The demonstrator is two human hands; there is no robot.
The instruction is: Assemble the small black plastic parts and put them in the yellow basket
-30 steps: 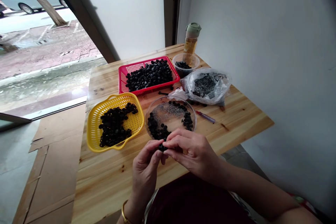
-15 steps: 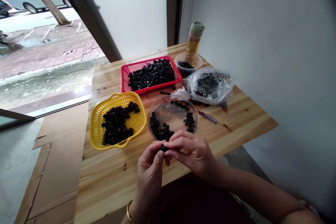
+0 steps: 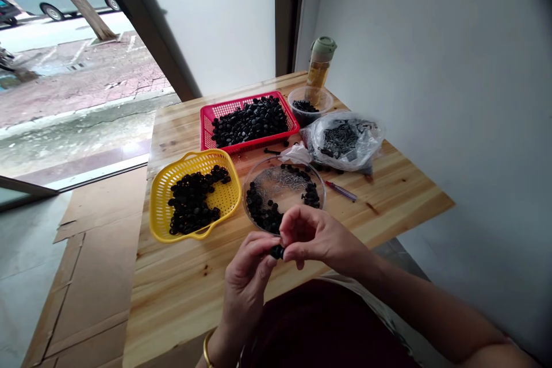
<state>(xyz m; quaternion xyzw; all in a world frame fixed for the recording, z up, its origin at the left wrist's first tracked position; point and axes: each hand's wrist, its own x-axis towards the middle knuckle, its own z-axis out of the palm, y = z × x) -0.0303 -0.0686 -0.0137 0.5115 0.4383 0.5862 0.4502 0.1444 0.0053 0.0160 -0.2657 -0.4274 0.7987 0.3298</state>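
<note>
Between my two hands, just over the near side of the table, is a small black round part [image 3: 276, 251]. My left hand [image 3: 248, 270] is closed, pinching it from the left between thumb and fingers. From the right, the thumb of my right hand [image 3: 323, 241] meets the same part, its fingers curled round in a loose pinch; their exact contact is partly hidden. Right beyond the hands lies a clear round dish [image 3: 324, 184] with black parts round its edge and many small metal pieces inside. A yellow basket [image 3: 157, 207] of black ring-like parts stands to the left.
Farther back is a red basket [image 3: 207, 112] heaped with black round pieces. Beside it are a clear tub [image 3: 297, 95], a drink bottle [image 3: 321, 60] and a plastic bag [image 3: 375, 132] of dark small parts. A thin screwdriver-like tool [image 3: 340, 191] lies right of the dish. A wall borders the right side.
My right hand has opened its pinch somewhat and its fingers have lifted, showing more of the black part. Both hands stay close together near the dish.
</note>
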